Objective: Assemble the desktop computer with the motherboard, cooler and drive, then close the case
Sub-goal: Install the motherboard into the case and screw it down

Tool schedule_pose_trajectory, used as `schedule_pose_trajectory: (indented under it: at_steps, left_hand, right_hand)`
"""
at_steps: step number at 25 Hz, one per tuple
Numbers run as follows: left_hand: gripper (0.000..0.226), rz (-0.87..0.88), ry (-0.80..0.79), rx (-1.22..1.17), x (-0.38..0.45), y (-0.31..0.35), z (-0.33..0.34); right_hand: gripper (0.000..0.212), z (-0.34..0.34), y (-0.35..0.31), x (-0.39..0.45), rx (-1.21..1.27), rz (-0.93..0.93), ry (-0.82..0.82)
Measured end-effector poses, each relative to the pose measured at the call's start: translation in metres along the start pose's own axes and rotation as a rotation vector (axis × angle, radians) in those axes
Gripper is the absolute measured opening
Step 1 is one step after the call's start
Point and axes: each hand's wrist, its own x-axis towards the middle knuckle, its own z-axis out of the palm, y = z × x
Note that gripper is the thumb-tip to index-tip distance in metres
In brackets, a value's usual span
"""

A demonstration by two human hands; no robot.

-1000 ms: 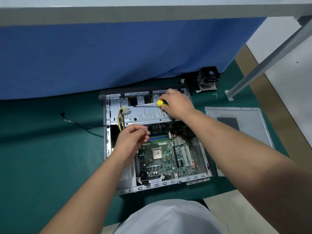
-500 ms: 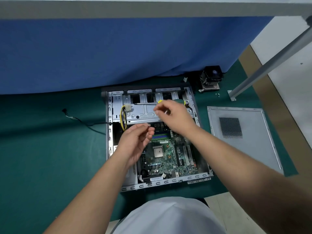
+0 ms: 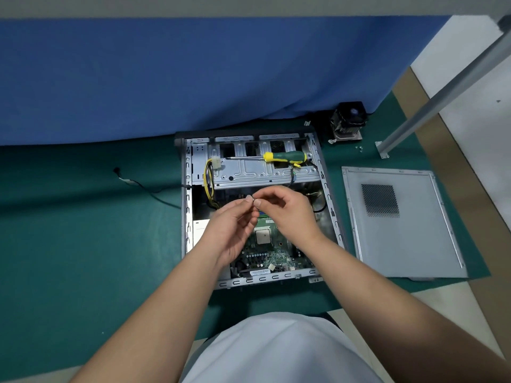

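The open computer case (image 3: 187, 205) lies flat on the green mat with the motherboard (image 3: 272, 254) inside, its bare CPU (image 3: 262, 236) showing. Above the board, my left hand (image 3: 232, 230) and my right hand (image 3: 289, 212) meet fingertip to fingertip, both pinching a small screw (image 3: 256, 202). A green and yellow screwdriver (image 3: 284, 156) lies loose on the metal drive cage (image 3: 249, 172) at the case's far end. The cooler (image 3: 349, 121) stands on the mat beyond the case's far right corner. The grey side panel (image 3: 401, 239) lies flat to the right.
A blue cloth (image 3: 166, 78) hangs behind the case. A slanted metal table leg (image 3: 442, 98) stands at the right, with small loose screws (image 3: 359, 148) near its foot. A thin black cable (image 3: 141, 185) trails over the mat left of the case.
My right hand has let go of the screwdriver, which now lies on the drive cage, and has come down to my left hand, joining its pinch on the screw.
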Motion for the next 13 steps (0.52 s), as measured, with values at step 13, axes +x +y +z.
schedule_pose_trajectory:
  at_steps: [13]
  left_hand:
    - [0.026,0.909,0.257,1.557,0.011,0.048,-0.06]
  right_hand:
    - [0.007,0.017,0.032,0.005,-0.162,0.06,0.002]
